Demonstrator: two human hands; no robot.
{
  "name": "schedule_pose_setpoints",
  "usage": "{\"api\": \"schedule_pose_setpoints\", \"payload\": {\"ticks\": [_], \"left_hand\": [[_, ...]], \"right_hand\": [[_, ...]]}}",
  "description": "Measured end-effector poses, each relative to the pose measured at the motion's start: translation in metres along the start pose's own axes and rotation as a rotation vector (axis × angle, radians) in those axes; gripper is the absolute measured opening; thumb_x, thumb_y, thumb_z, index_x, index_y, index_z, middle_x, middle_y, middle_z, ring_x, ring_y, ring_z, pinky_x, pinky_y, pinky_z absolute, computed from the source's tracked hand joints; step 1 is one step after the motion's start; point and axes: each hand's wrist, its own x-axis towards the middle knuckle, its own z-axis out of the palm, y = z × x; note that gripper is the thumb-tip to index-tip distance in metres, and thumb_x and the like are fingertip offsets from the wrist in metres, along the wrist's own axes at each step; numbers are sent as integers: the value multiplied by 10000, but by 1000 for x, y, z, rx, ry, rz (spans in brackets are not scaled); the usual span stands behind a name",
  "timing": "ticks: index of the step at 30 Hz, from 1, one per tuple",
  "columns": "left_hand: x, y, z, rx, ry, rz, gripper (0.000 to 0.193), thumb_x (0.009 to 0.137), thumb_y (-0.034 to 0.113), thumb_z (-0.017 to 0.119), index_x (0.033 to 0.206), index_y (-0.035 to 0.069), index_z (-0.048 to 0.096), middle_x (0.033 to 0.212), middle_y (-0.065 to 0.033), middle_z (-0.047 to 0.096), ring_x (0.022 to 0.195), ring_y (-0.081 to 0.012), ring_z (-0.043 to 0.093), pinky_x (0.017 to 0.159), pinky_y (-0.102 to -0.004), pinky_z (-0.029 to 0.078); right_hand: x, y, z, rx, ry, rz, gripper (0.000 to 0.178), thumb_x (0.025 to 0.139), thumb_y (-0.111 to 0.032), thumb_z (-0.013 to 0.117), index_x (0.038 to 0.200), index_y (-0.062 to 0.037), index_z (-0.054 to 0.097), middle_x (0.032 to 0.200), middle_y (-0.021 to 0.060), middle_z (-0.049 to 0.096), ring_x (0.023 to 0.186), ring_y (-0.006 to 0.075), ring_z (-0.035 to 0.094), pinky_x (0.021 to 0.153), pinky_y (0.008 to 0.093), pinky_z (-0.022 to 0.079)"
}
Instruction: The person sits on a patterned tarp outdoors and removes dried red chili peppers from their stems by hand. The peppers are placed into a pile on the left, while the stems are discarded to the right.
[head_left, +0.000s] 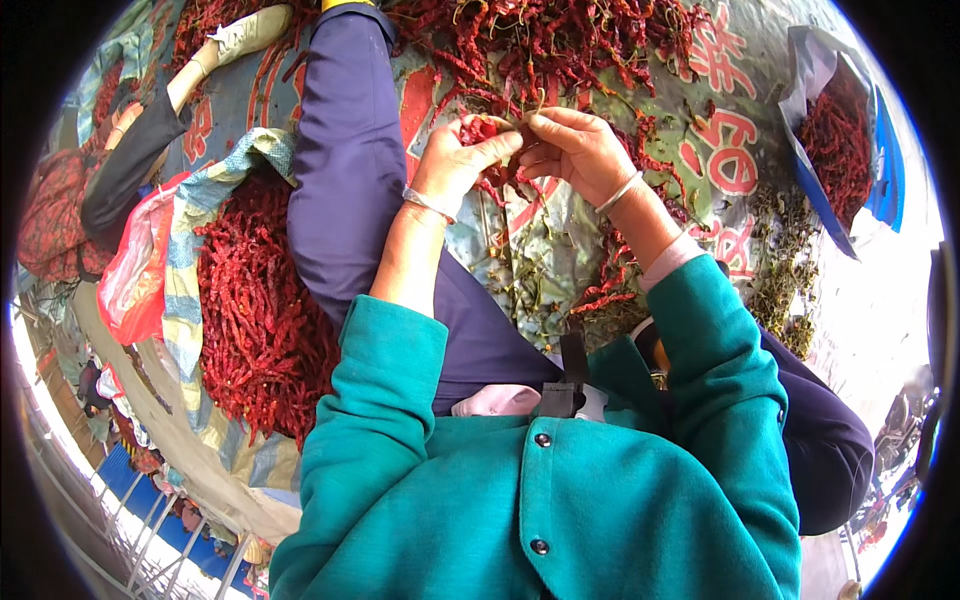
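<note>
My two hands meet in front of me, above a printed ground sheet. My left hand is closed around several dried red chilies, which show between its thumb and fingers. Close beside it, my right hand pinches with thumb and forefinger at a thin chili stem. Just beyond both hands spreads a big heap of dried red chilies with their stems on. Loose chilies and bits of green stem lie under my wrists.
Left of my outstretched leg stands a checked woven sack full of red chilies. A red plastic bag leans against it. Another person's arm reaches in at far left. Far right stands an open blue-grey bag of chilies.
</note>
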Motion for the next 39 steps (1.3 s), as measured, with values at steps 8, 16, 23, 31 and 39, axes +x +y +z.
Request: {"api": "schedule_pose_setpoints", "payload": {"ticks": [8, 16, 23, 31, 39], "left_hand": [[0, -2, 0, 186, 90, 6, 193, 699, 47, 720, 863, 3, 629, 734, -38, 635, 605, -92, 576, 561, -239, 483], [0, 9, -24, 2, 247, -76, 89, 801, 99, 610, 849, 32, 642, 793, -52, 653, 658, -109, 599, 527, -230, 454], [5, 8, -24, -506, 175, -17, 168, 859, 67, 497, 925, -61, 583, 843, -185, 637, 743, -277, 634, 693, -363, 525], [-1, 1, -27, -437, 174, -10, 86, 843, 53, 556, 896, -5, 589, 766, -125, 607, 689, -240, 599, 673, -417, 524], [0, -4, -2, -338, 226, -41, 166, 741, 41, 700, 887, 22, 622, 734, -60, 622, 600, -166, 578, 518, -304, 485]], "right_hand": [[26, 5, 9, -821, 126, -331, 167, 746, -99, 656, 900, -34, 658, 692, 54, 613, 611, 131, 585, 552, 272, 481], [30, -7, -56, -2068, -368, -120, 120, 768, -120, 554, 854, -100, 635, 858, 97, 623, 798, 295, 622, 699, 391, 512], [63, 16, -7, -2086, -27, -615, 257, 770, -90, 522, 1005, -160, 600, 1021, 79, 537, 986, 252, 545, 774, 367, 478], [63, 20, -18, -1796, 155, -688, 233, 677, -117, 633, 892, -200, 670, 971, 38, 548, 963, 246, 527, 780, 365, 461], [28, 9, 5, -1172, 177, -611, 216, 692, -189, 708, 886, -104, 662, 775, 94, 625, 738, 251, 616, 681, 324, 489]]}}
